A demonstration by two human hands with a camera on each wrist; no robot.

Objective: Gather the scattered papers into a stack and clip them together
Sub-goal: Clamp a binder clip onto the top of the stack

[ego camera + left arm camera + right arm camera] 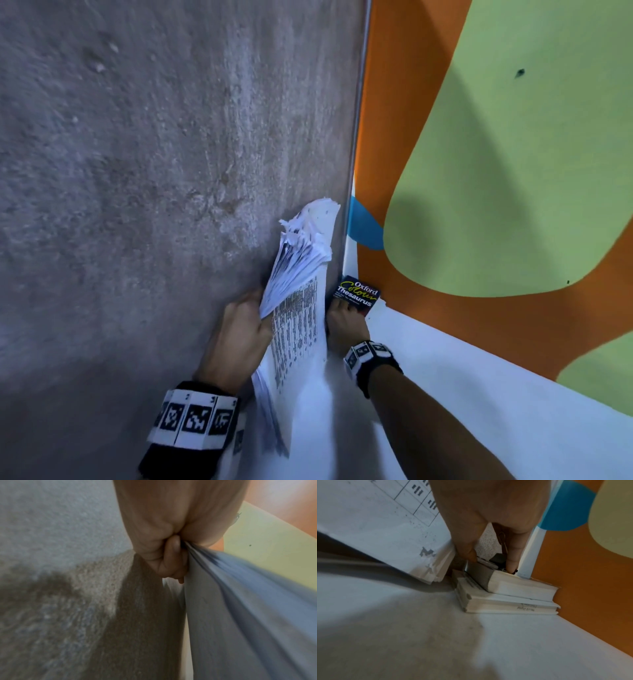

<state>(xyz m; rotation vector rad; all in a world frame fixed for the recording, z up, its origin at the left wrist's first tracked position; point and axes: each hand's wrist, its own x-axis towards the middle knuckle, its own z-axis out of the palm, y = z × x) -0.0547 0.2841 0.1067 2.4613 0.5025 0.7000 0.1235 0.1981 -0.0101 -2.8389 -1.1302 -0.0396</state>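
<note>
My left hand [239,329] grips a thick stack of printed papers [298,308] by its left edge and holds it up on end over the white table [445,394]. The sheets fan out unevenly at the top. In the left wrist view the fingers [164,561] curl round the papers [240,601]. My right hand [491,561] reaches into the corner and pinches a black binder clip [499,558] that sits on the Oxford Colour Thesaurus [358,294]. The forefinger lies against the clip, and the thumb is at the book's corner.
The thesaurus [513,586] lies on a second, pale book [505,604] in the table's far corner. A rough grey surface [137,171] rises to the left, and an orange and green panel [513,171] to the right.
</note>
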